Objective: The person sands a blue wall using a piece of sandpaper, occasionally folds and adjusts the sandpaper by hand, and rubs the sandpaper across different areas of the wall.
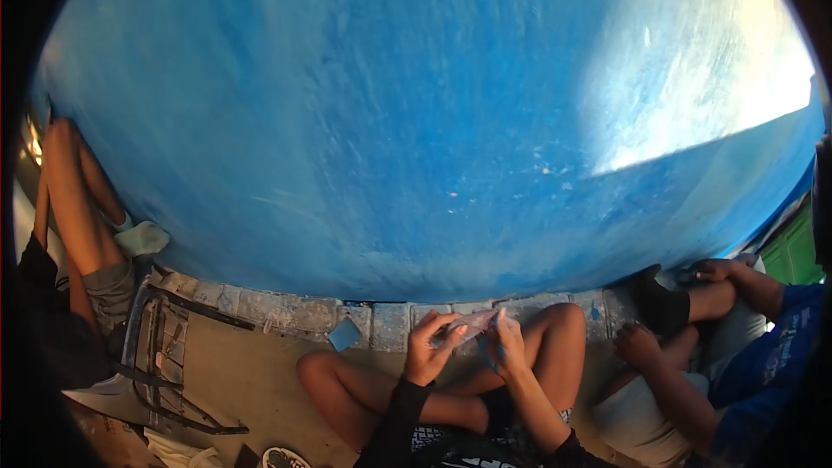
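My left hand point(429, 348) pinches one end of a thin, pale pinkish, see-through sheet, perhaps plastic film point(473, 321). At the sheet's other end, the fingers of my right hand point(507, 342) are closed on it. The sheet is stretched between both hands above my crossed legs. A bit of blue shows by my right palm, too small to name. Left of my hands, a small blue square piece point(344, 334) lies on the brick edging point(390, 327).
A large blue wall point(416, 139) rises in front. To the left are an overturned metal-framed chair point(160, 364) and a seated person's legs point(74, 191). Another person in a blue shirt point(776, 373) sits close on the right. A shoe point(284, 458) lies at the bottom.
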`<state>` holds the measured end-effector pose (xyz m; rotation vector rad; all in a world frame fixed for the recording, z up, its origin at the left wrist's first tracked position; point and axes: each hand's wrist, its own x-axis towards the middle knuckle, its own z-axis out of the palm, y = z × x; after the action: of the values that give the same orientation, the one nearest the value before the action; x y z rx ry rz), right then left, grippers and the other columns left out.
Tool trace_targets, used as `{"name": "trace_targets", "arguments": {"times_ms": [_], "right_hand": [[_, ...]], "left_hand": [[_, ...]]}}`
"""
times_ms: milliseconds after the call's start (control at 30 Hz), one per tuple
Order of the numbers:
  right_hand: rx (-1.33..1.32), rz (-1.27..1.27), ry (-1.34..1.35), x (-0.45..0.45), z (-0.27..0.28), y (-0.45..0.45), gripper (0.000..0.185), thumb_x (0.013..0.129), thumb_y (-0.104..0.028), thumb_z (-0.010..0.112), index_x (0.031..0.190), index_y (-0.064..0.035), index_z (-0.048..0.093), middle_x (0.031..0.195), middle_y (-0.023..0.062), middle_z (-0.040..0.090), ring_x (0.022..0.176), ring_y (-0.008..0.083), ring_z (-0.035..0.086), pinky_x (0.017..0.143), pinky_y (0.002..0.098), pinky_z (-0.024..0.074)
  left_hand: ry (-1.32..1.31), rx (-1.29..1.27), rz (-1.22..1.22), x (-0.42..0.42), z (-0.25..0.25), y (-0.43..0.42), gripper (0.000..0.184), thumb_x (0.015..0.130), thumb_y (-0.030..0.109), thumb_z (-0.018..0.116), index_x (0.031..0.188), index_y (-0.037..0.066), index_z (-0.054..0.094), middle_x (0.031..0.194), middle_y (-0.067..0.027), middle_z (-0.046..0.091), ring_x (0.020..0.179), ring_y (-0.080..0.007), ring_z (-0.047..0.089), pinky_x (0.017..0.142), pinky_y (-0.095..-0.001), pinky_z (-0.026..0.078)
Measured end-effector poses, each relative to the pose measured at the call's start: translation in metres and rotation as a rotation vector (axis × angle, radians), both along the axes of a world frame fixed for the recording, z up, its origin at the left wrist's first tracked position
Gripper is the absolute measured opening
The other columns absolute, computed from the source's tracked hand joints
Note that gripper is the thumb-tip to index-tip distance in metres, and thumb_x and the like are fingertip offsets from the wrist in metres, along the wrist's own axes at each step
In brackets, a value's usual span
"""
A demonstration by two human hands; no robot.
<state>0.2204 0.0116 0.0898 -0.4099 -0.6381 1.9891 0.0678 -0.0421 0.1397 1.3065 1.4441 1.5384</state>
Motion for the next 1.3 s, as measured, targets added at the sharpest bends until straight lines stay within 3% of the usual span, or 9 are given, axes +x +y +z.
{"name": "trace_targets", "arguments": {"times_ms": [133, 233, 333, 433, 667, 767, 833, 933, 1300], "right_hand": [[-0.051, 0.012, -0.164, 0.017, -0.003, 0.006, 0.031, 0.102, -0.024, 0.058, 0.108, 0.0059, 0.064, 0.106, 0.012, 0.066, 0.099, 0.0202, 0.062, 0.092, 0.0355, 0.0483], [-0.079, 0.037, -0.086, 0.017, 0.001, -0.004, 0.027, 0.101, -0.021, 0.058, 0.106, 0.0044, 0.065, 0.104, 0.0112, 0.067, 0.097, 0.0191, 0.064, 0.093, 0.0362, 0.0498], [-0.127, 0.033, -0.057, 0.015, 0.002, -0.009, 0.026, 0.101, -0.021, 0.059, 0.105, 0.0032, 0.065, 0.106, 0.0111, 0.067, 0.099, 0.019, 0.064, 0.095, 0.0372, 0.0501], [-0.161, 0.024, -0.033, 0.013, 0.003, -0.018, 0.025, 0.101, -0.021, 0.059, 0.104, 0.0022, 0.065, 0.107, 0.0111, 0.067, 0.101, 0.0193, 0.064, 0.095, 0.0376, 0.0504], [-0.047, 0.082, -0.153, 0.019, 0.017, -0.031, 0.028, 0.099, -0.017, 0.062, 0.114, 0.0056, 0.065, 0.111, 0.0108, 0.067, 0.104, 0.0175, 0.062, 0.093, 0.0341, 0.0502], [-0.087, 0.092, -0.251, 0.009, 0.018, -0.035, 0.029, 0.099, -0.014, 0.062, 0.118, 0.0075, 0.065, 0.11, 0.0105, 0.067, 0.102, 0.0162, 0.062, 0.09, 0.033, 0.05], [-0.109, 0.081, -0.179, 0.005, 0.028, -0.035, 0.028, 0.098, -0.012, 0.062, 0.118, 0.0075, 0.066, 0.109, 0.01, 0.067, 0.1, 0.0157, 0.062, 0.088, 0.0326, 0.0498], [-0.139, 0.051, -0.096, -0.004, 0.031, -0.034, 0.026, 0.098, -0.009, 0.062, 0.117, 0.0082, 0.066, 0.108, 0.0094, 0.067, 0.098, 0.0157, 0.062, 0.086, 0.0322, 0.0493], [0.041, 0.111, -0.181, 0.002, 0.006, -0.031, 0.024, 0.097, -0.006, 0.063, 0.114, 0.0096, 0.068, 0.106, 0.0091, 0.064, 0.096, 0.0155, 0.058, 0.085, 0.0308, 0.0471]], "left_hand": [[0.068, -0.023, -0.046, -0.006, 0.002, -0.007, 0.022, 0.089, 0.007, 0.071, 0.107, -0.005, 0.066, 0.087, -0.0031, 0.057, 0.079, -0.0109, 0.053, 0.072, -0.0249, 0.045], [-0.492, -0.15, -0.159, -0.008, -0.007, -0.013, 0.027, 0.092, 0.005, 0.066, 0.115, -0.009, 0.063, 0.106, -0.0068, 0.063, 0.098, -0.0149, 0.061, 0.089, -0.0272, 0.048], [-0.871, -0.199, -0.278, -0.01, -0.021, -0.016, 0.032, 0.094, 0.004, 0.062, 0.122, -0.01, 0.06, 0.116, -0.0126, 0.065, 0.107, -0.0183, 0.063, 0.094, -0.0312, 0.05], [-0.992, -0.188, -0.307, -0.008, -0.02, -0.019, 0.037, 0.095, 0.003, 0.06, 0.128, -0.011, 0.055, 0.122, -0.0164, 0.064, 0.111, -0.0208, 0.063, 0.097, -0.0347, 0.05], [-0.826, -0.205, -0.244, -0.009, -0.018, -0.03, 0.041, 0.096, 0.006, 0.059, 0.132, -0.012, 0.052, 0.124, -0.018, 0.063, 0.114, -0.0206, 0.062, 0.099, -0.0347, 0.049], [-0.798, -0.214, -0.234, -0.003, -0.011, -0.029, 0.044, 0.096, 0.006, 0.06, 0.136, -0.01, 0.05, 0.111, -0.0093, 0.065, 0.104, -0.0137, 0.061, 0.09, -0.0279, 0.048], [-0.748, -0.146, -0.164, -0.002, -0.017, -0.032, 0.048, 0.095, 0.004, 0.061, 0.14, -0.006, 0.047, 0.095, 0.0004, 0.056, 0.088, -0.0066, 0.052, 0.078, -0.0214, 0.041], [-0.685, -0.126, -0.112, 0.0, -0.022, -0.036, 0.053, 0.095, 0.005, 0.063, 0.143, -0.003, 0.043, 0.086, 0.0042, 0.045, 0.079, -0.0044, 0.041, 0.072, -0.0193, 0.033], [-0.581, 0.017, 0.17, 0.016, -0.009, -0.03, 0.068, 0.094, 0.007, 0.066, 0.152, 0.004, 0.031, 0.086, 0.0012, 0.053, 0.08, -0.0056, 0.047, 0.075, -0.0202, 0.039]]}}
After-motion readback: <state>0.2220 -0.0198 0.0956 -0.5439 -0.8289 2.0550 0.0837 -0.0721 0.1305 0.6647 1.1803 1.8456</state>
